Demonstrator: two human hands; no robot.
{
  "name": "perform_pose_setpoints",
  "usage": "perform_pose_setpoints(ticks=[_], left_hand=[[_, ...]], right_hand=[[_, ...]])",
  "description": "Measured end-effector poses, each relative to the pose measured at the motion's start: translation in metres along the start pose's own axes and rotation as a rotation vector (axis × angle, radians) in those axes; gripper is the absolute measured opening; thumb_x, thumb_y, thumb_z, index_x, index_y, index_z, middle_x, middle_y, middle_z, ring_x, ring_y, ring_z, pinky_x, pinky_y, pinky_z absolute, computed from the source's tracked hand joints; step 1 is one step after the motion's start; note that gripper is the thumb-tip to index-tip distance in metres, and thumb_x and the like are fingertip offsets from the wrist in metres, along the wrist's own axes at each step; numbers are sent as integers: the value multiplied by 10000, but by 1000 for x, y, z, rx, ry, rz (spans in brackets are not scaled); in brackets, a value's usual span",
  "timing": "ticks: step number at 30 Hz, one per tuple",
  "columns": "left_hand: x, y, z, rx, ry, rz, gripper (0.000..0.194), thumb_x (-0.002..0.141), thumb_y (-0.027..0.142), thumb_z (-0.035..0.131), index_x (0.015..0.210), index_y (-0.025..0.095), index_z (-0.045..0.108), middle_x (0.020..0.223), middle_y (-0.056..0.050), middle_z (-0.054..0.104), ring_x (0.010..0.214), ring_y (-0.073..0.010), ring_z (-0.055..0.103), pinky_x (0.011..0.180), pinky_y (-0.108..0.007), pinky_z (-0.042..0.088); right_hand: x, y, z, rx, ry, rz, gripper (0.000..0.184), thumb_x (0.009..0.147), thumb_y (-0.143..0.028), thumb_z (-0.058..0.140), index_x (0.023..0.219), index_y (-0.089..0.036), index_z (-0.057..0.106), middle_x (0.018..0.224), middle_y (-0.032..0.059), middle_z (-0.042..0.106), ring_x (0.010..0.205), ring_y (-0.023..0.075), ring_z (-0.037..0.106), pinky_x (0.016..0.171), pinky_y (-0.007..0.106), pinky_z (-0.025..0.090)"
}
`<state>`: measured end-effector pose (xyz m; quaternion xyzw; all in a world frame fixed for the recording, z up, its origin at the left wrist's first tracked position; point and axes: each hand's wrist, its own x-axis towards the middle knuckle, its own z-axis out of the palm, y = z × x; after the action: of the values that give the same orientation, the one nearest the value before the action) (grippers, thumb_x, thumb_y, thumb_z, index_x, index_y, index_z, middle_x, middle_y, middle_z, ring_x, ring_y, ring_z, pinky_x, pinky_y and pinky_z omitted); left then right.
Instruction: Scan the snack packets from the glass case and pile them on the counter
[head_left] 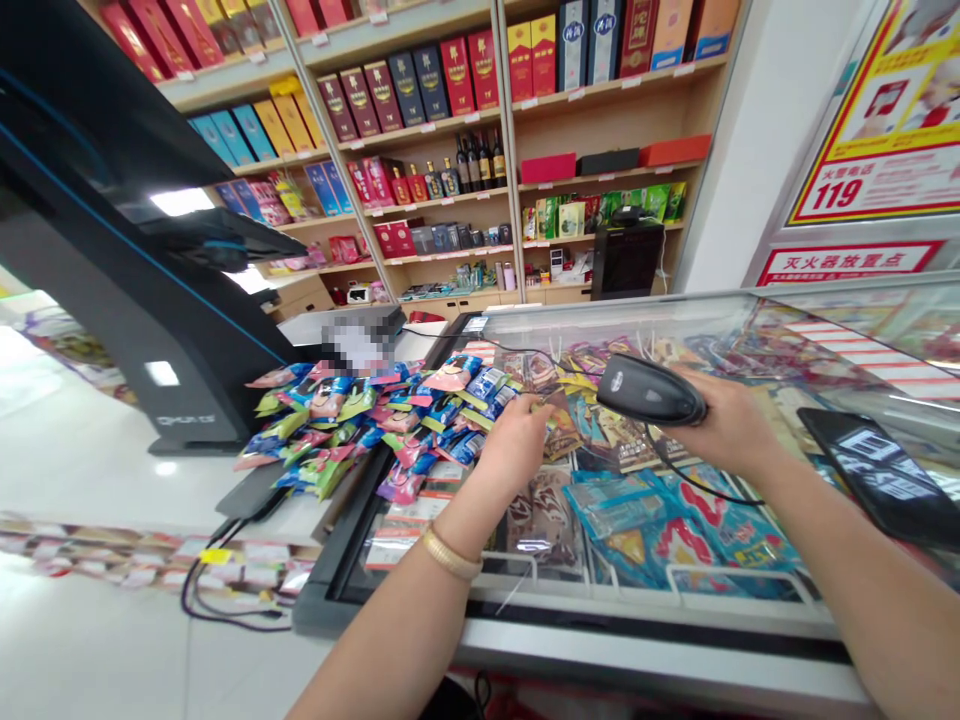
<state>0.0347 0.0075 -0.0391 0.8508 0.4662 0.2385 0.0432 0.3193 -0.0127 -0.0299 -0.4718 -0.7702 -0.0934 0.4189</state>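
Observation:
My right hand (pixel 724 425) is wrapped round the grip of a black handheld barcode scanner (pixel 649 388), its head pointing left. The scanner's cable hangs below and loops to the right. My left hand (pixel 519 440), a gold-coloured bracelet on its wrist, is closed in a pinch at the right end of a heap of small snack packets (pixel 322 430). A bit of wrapper shows at its fingertips; the fingers hide most of what they hold. The blue, pink and green packets lie across the white counter and the glass top of a chest freezer (pixel 525 625).
A black checkout terminal (pixel 202 300) stands at the left. On the glass at the right lies a dark phone (pixel 885 475). Packaged goods (pixel 675 525) show beneath the glass. Shelves of boxes and bottles (pixel 480 160) line the back. Black cables (pixel 199 590) hang off the counter.

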Motion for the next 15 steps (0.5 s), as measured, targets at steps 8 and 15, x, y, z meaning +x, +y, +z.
perform_pose_setpoints(ticks=[8,15], left_hand=[[11,7,3,6,210,83,406,877,110,587,1262,198,685,1333,-152,632,1255,-300,610,1083,-492,510],[65,47,31,-59,-25,75,459,897,268,659,1332,126,624,1320,-183,666,1266,-304,626,1102,-418,497]], right_hand=[[4,17,-9,-57,77,83,256,744,-366,676,941,-217,741,894,82,783,822,289,744,700,355,562],[6,26,-9,-107,168,181,265,744,-398,639,905,-212,736,838,95,773,760,285,731,640,348,525]])
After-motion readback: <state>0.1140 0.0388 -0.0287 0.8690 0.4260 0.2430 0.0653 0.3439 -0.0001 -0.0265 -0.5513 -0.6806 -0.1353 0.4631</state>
